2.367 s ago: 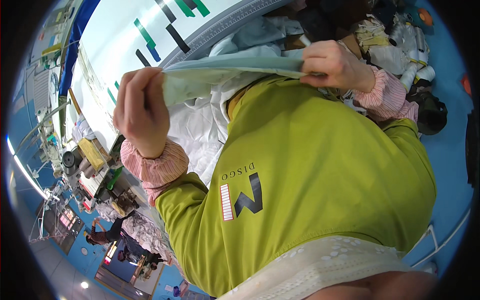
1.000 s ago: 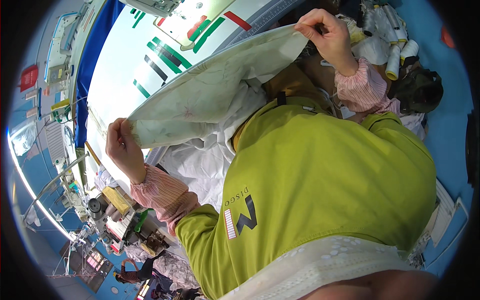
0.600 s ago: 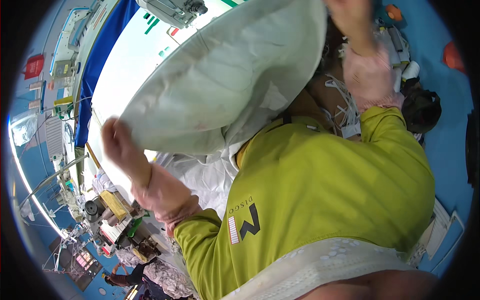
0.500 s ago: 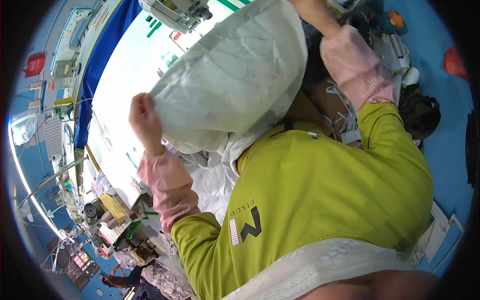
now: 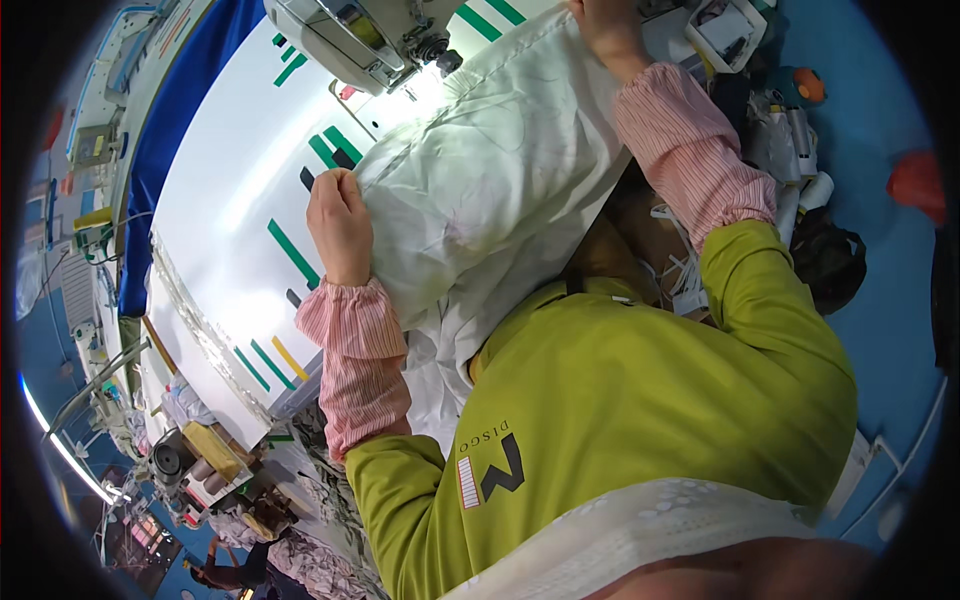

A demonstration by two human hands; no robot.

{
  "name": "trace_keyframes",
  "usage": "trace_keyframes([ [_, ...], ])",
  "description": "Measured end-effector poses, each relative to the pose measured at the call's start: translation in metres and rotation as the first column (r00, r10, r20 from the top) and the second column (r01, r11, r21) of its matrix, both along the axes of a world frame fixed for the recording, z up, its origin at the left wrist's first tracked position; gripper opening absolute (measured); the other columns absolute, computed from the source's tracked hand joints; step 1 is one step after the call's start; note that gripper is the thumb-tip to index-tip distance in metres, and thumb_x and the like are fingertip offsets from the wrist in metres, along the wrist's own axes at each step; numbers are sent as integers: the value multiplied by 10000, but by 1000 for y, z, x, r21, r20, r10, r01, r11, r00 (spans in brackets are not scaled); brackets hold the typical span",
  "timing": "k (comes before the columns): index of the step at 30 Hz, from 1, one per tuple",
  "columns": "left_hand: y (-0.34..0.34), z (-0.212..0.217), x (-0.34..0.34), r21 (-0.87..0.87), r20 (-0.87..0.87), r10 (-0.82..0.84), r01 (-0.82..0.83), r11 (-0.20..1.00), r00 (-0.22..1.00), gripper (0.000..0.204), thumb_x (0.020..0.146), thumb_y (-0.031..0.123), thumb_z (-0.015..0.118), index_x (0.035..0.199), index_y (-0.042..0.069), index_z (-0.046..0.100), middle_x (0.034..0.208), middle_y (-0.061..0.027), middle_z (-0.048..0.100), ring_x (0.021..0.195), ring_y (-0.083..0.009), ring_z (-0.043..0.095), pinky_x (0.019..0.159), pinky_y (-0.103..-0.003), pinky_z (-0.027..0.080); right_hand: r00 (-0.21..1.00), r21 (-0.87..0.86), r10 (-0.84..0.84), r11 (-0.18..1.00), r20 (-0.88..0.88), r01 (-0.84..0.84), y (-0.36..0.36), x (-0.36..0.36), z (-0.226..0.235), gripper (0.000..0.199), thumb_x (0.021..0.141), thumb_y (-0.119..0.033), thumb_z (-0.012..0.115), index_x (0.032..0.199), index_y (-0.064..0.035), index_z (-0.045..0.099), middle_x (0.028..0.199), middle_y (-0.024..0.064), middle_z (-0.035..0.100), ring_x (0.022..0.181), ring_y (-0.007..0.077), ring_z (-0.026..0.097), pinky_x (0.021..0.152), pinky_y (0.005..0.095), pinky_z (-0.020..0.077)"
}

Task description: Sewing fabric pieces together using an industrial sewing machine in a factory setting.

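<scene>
A white piece of fabric (image 5: 480, 190) stretches between my two hands over the sewing table (image 5: 215, 190). My left hand (image 5: 340, 222) is closed on its left edge, fingers pinched together. My right hand (image 5: 608, 30), at the top edge of the view, grips the far right corner; part of its fingers is cut off. The fabric's far edge runs close to the lit needle area of a sewing machine (image 5: 375, 40). From there the cloth hangs in folds toward my lap. Whether it lies under the presser foot I cannot tell.
Green strips of tape (image 5: 292, 254) mark the white tabletop. A white tray (image 5: 727, 35) with small items stands at the far right, above thread cones (image 5: 795, 135) and a dark bag (image 5: 830, 250). Another sewing machine (image 5: 205, 460) is at the lower left, near another person (image 5: 235, 572).
The raised fabric has come down flatter onto the table, its far edge closer to the machine. My left hand has moved right and slightly up; my right hand stays at the far corner.
</scene>
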State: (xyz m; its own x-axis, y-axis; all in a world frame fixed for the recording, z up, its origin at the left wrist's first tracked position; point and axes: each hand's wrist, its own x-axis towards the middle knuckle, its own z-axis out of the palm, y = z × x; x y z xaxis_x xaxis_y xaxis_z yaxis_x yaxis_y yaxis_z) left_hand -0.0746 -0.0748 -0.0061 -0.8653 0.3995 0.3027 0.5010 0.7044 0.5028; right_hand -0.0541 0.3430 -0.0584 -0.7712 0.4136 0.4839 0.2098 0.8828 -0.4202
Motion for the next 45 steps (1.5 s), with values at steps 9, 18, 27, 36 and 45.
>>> trace_keyframes([
  [9,11,-8,-6,-60,-105,-48,42,997,993,82,949,98,561,905,31,578,871,-125,612,727,-335,610,614,-405,492,972,178,-186,971,143,159,-5,6,19,211,868,-249,671,978,-82,604,911,159,675,851,374,655,708,466,508],
  [18,12,-10,-6,-125,-127,-53,37,991,990,73,954,110,556,914,50,571,874,-114,590,693,-330,609,577,-404,487,979,147,-160,979,130,140,3,9,17,247,880,-235,654,1073,-102,576,959,161,691,875,393,663,713,478,520],
  [27,17,-9,-6,-163,-137,-63,40,986,989,69,952,113,553,918,56,570,870,-119,578,673,-338,607,573,-414,488,974,283,-99,958,203,38,3,15,24,118,894,-198,584,980,-118,591,940,152,672,833,393,663,677,474,517],
  [36,14,-5,-6,-259,-132,-97,60,964,987,40,910,91,557,920,62,530,882,-119,552,707,-331,628,577,-428,507,973,426,61,892,223,-153,-6,19,43,81,862,-155,561,830,-97,609,849,114,601,758,342,649,637,440,505],
  [45,19,10,-2,-567,-122,-256,144,811,959,533,853,50,546,1312,320,566,887,-43,489,703,-200,631,522,-352,515,979,500,138,843,151,-196,10,30,33,97,854,-171,570,880,-108,640,881,89,589,732,314,649,608,427,518],
])
